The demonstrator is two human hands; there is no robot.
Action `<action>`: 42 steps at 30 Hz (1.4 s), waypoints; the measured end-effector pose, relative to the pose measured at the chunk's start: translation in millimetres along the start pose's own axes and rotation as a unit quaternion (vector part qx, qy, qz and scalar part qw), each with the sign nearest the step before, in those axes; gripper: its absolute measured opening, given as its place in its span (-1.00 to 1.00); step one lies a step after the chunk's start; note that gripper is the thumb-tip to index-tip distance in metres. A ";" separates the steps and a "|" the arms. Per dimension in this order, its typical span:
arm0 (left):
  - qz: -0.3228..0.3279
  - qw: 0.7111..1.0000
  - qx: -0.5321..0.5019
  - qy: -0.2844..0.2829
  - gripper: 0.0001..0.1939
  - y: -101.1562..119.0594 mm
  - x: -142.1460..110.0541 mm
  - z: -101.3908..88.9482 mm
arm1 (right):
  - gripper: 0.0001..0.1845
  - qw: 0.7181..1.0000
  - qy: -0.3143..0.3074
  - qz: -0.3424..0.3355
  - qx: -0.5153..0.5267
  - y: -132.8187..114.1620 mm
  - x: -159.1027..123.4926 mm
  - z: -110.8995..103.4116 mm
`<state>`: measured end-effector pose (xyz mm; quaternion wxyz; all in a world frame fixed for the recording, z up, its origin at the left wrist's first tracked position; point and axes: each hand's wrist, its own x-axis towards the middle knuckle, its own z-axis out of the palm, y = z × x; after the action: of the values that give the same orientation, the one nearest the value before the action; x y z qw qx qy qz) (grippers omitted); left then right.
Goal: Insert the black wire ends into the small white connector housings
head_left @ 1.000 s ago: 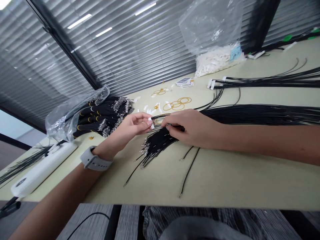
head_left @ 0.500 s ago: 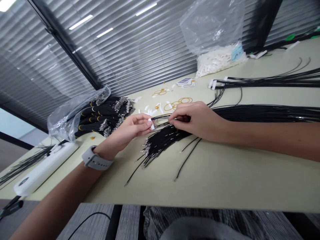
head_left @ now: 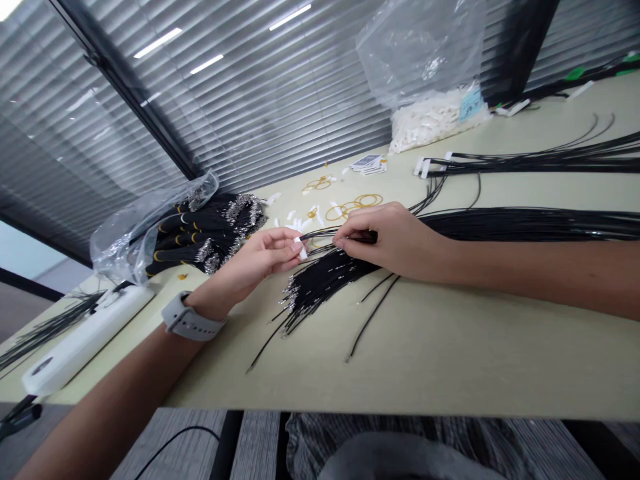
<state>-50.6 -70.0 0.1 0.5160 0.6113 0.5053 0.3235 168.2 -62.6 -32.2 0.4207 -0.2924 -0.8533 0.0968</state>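
Between the thumb and fingers of my left hand (head_left: 273, 253) is a small white connector housing (head_left: 301, 248). Thin black wires (head_left: 320, 233) run from that housing to the right. My right hand (head_left: 385, 237) pinches a wire close to the housing; its fingertips hide the wire's end. Below both hands, a fanned bundle of black wires (head_left: 325, 277) lies on the table with metal terminals at its left ends. A couple of stray wires (head_left: 367, 327) stick out toward the front edge.
Behind my hands lie yellow rubber bands (head_left: 357, 205), loose white housings (head_left: 297, 222) and cards (head_left: 369, 163). A bag of white housings (head_left: 435, 120) stands at the back. Finished-looking wire bundles (head_left: 530, 163) lie right; bagged bundles (head_left: 200, 230) and a white device (head_left: 85, 343) left.
The view has shifted slightly. Both hands keep their hold, the right fingertips a touch nearer the white connector housing at most; nothing else visibly differs.
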 end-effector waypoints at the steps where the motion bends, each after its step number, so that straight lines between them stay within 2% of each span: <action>1: -0.002 1.000 -0.004 0.003 -0.85 0.4 -0.1 0.5 | -0.84 1.000 0.000 0.001 0.005 -0.4 0.2 -0.1; 11: 0.007 1.000 -0.008 -0.003 -0.79 -1.4 -0.9 0.0 | -0.82 1.000 0.009 0.003 0.013 -0.2 -0.5 -0.4; 18: 0.021 1.000 -0.010 -0.007 -0.78 -2.6 -2.2 0.7 | -0.83 0.998 -0.041 0.006 -0.037 1.9 -1.4 1.8; 29: 0.045 0.998 0.023 -0.044 -0.81 -2.7 -6.1 8.9 | -0.92 0.997 -0.049 -0.055 -0.036 1.8 -1.4 5.6; 36: 0.020 1.000 -0.002 -0.015 -0.79 -0.8 -7.9 16.1 | -0.89 0.994 -0.090 -0.051 -0.047 -0.4 -1.3 5.3; 39: 0.025 1.000 -0.004 -0.010 -0.79 -0.9 -6.2 15.0 | -0.83 0.994 -0.072 -0.056 -0.054 -1.4 -0.3 3.1; 42: 0.042 0.999 0.002 -0.011 -0.79 -1.7 -3.9 10.8 | -0.79 0.994 -0.011 -0.071 -0.085 -7.2 1.0 -0.1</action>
<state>-42.2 -77.0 -3.8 0.5062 0.6364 0.4743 0.3374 164.8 -67.9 -28.6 0.3909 -0.2647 -0.8815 -0.0033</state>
